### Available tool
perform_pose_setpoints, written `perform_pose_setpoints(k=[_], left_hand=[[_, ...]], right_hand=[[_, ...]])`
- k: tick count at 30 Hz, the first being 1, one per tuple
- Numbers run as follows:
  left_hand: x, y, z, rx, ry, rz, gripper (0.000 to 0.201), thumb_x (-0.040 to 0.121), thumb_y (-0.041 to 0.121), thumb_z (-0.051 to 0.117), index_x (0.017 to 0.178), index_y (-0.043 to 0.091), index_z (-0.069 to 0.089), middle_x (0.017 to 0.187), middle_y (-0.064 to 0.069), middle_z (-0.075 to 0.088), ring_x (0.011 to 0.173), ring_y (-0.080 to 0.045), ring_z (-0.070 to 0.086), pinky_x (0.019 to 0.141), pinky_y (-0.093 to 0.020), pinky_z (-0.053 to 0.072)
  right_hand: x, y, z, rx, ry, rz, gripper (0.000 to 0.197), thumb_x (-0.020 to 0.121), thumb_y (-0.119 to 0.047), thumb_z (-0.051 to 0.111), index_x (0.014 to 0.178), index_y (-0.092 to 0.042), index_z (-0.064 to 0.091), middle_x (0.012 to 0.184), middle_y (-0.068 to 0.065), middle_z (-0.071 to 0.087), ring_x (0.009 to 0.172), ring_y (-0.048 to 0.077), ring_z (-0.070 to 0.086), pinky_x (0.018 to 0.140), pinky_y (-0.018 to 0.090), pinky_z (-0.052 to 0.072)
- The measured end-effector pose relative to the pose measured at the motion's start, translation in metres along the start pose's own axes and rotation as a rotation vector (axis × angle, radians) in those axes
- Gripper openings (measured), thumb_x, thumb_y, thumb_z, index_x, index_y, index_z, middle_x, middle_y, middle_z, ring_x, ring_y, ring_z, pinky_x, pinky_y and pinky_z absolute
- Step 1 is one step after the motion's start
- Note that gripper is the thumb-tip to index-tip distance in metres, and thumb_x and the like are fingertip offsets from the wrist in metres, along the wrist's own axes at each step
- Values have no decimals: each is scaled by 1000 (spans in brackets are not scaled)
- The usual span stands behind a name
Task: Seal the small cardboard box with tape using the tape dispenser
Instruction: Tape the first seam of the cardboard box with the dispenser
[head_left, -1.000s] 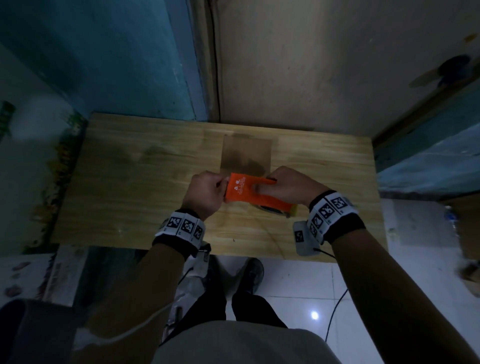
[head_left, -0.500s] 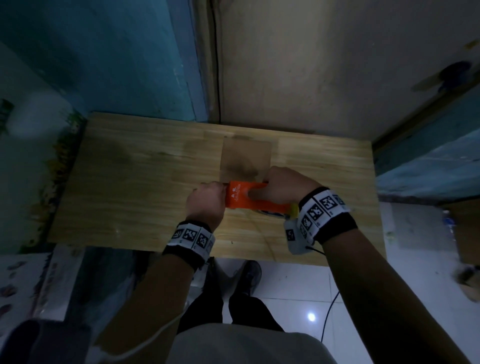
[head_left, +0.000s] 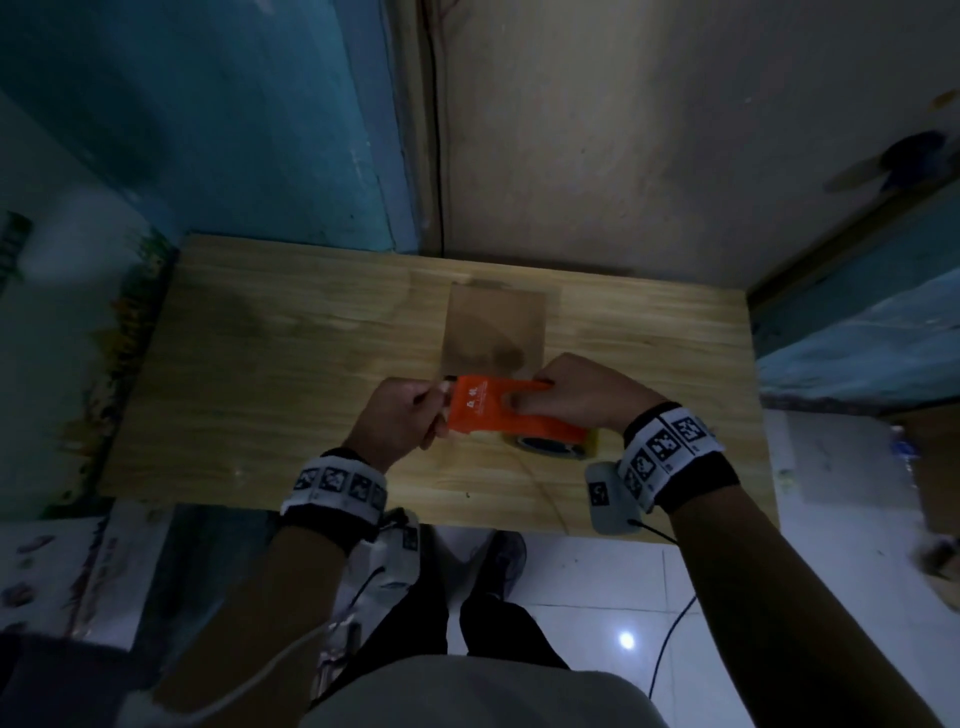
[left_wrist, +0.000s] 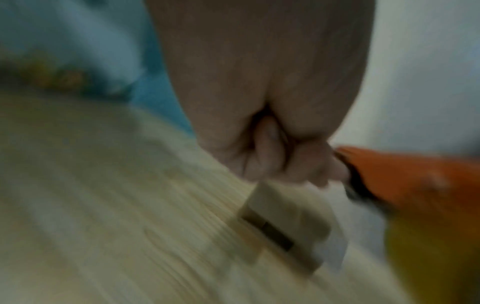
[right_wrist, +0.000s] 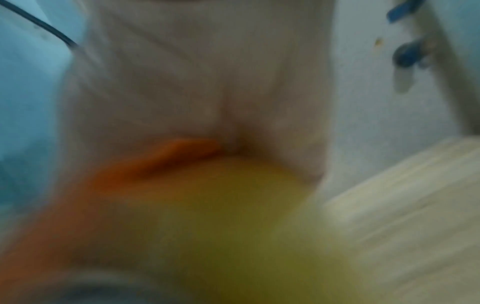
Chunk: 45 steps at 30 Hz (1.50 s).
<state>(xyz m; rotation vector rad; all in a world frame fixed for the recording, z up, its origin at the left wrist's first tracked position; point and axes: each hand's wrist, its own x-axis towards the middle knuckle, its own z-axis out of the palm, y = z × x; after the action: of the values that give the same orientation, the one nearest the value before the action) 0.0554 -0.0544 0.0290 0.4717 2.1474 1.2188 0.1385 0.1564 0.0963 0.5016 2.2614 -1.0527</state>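
The box (head_left: 494, 330) lies flat on the worktop (head_left: 270, 364), just beyond both hands. The right hand (head_left: 582, 395) grips the orange tape dispenser (head_left: 498, 415) (yellowish roll at its rear), just nearer than the box. The left hand (head_left: 402, 421) pinches at the dispenser's front end. Both hands have drawn slightly nearer since half a second ago.

Dim room: wooden table (head_left: 291, 332), teal wall (head_left: 218, 119), white tiled floor (head_left: 582, 577).
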Motion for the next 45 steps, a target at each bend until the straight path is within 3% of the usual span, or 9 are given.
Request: perform_pose_setpoints(k=[3, 6, 11, 18, 21, 26, 35, 41, 45], left_hand=[[-4, 6, -4, -423, -45, -214, 43, 101, 21, 49, 63, 4, 57, 45, -1, 49, 35, -9, 35, 39, -18, 26], [-3, 8, -4, -483, -51, -221, 41, 102, 19, 47, 63, 9, 54, 42, 5, 43, 36, -7, 31, 39, -19, 22], [4, -2, -6, -58, -54, -35, 44, 101, 21, 48, 61, 9, 58, 39, 7, 48, 34, -7, 38, 40, -18, 31], [2, -5, -3, -110, 21, -82, 36, 101, 19, 49, 67, 10, 59, 41, 6, 54, 36, -4, 43, 42, -21, 36], [3, -2, -7, 78, 11, -16, 36, 99, 26, 51, 66, 14, 57, 44, 8, 58, 35, -1, 47, 44, -18, 38], [1, 2, -8, 468, 125, 124, 34, 97, 40, 49, 76, 16, 61, 73, 5, 64, 63, -8, 60, 57, -22, 47], [2, 9, 8, 525, 175, 32, 33, 99, 37, 43, 76, 17, 54, 79, -9, 65, 68, -25, 59, 61, -27, 42], [1, 18, 13, 706, 194, 8, 36, 100, 41, 38, 92, 16, 63, 87, -6, 67, 74, -22, 59, 63, -28, 38], [-1, 30, 16, 928, 120, -26, 17, 96, 30, 52, 103, 16, 58, 96, -6, 66, 85, -24, 63, 67, -33, 44]], right_hand=[[-1, 3, 1, 69, 5, -13, 35, 89, -58, 63, 77, -26, 65, 75, -6, 67, 70, 11, 65, 62, 25, 45], [1, 4, 3, 88, 12, -24, 36, 88, -59, 63, 77, -25, 65, 76, -5, 67, 72, 13, 65, 65, 27, 45], [3, 6, 6, 80, 12, -26, 41, 87, -60, 64, 72, -22, 65, 70, -4, 67, 66, 13, 65, 61, 24, 43], [4, 9, 14, 89, 25, -31, 40, 88, -60, 64, 73, -23, 66, 70, -6, 66, 66, 12, 64, 62, 24, 44], [4, 10, 15, 71, 37, -36, 39, 88, -61, 62, 71, -27, 66, 68, -8, 66, 62, 9, 64, 61, 24, 45], [4, 10, 16, 28, 61, -31, 44, 89, -63, 59, 66, -26, 63, 66, -7, 64, 60, 11, 63, 58, 25, 44], [6, 1, 15, -55, 72, 60, 40, 87, -67, 58, 72, -29, 56, 78, -6, 60, 71, 12, 61, 59, 27, 43], [5, -3, 19, -62, 90, 95, 39, 88, -62, 59, 70, -29, 52, 73, -5, 57, 65, 12, 57, 56, 26, 39], [8, -8, 28, -83, 138, 122, 55, 87, -67, 56, 107, -17, 66, 99, 7, 68, 83, 23, 64, 66, 31, 48]])
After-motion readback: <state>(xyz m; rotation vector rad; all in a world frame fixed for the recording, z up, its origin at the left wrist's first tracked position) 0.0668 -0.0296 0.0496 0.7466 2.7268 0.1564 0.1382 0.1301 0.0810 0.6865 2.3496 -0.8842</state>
